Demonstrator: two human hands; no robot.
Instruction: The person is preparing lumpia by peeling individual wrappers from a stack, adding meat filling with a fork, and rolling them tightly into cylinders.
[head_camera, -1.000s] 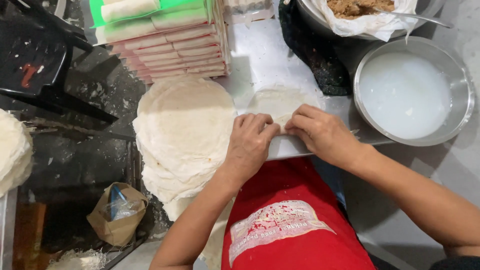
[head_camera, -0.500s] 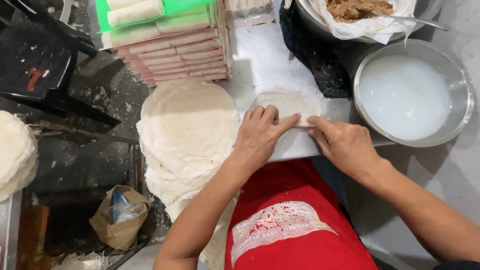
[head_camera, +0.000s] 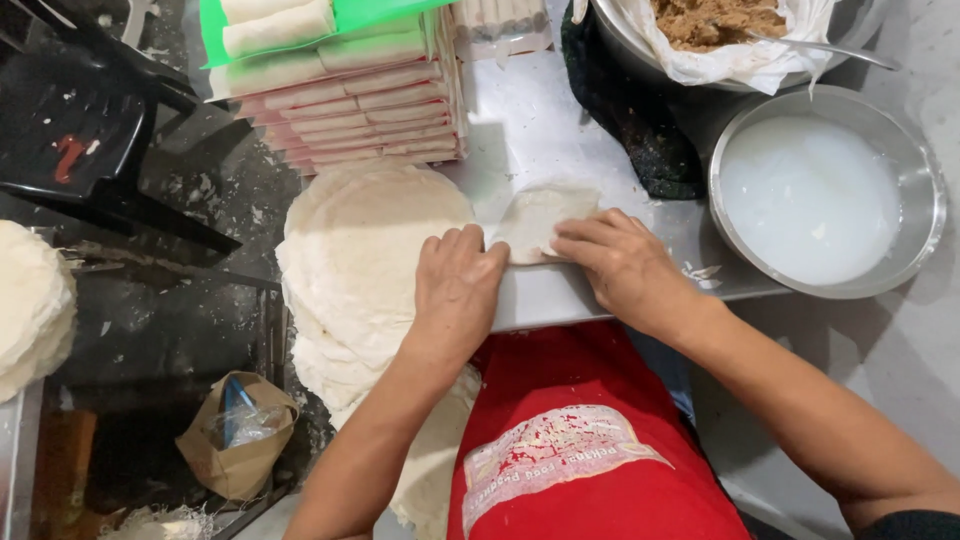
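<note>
Pale, thin round wrapper (head_camera: 540, 220), soft and floury, lies on the flat steel worktop (head_camera: 600, 290), and both hands are down on its near edge. Left hand (head_camera: 458, 285) is flat, fingers close together, tips pressing the wrapper's left corner; right hand (head_camera: 620, 265) lies with fingers slightly fanned, tips on the right side of the folded edge. What's rolled so far runs left to right across the worktop, its long axis parallel to the near edge of the table, the unrolled flap pointing away from the person.

Room is tight. Just left, touching the left hand's side, sits a tall stack of white round wrappers (head_camera: 370, 270) hanging over the table edge. Beyond that, a pile of finished pale rolls (head_camera: 360, 100) in neat rows under a green plastic tray (head_camera: 380, 15). To the right, a shiny round metal bowl of milky white liquid (head_camera: 815, 195) sits near the right wrist. Above it, a cloth-lined basin of brown crumbly filling (head_camera: 715, 20). Open steel shows only beyond the wrapper.
</note>
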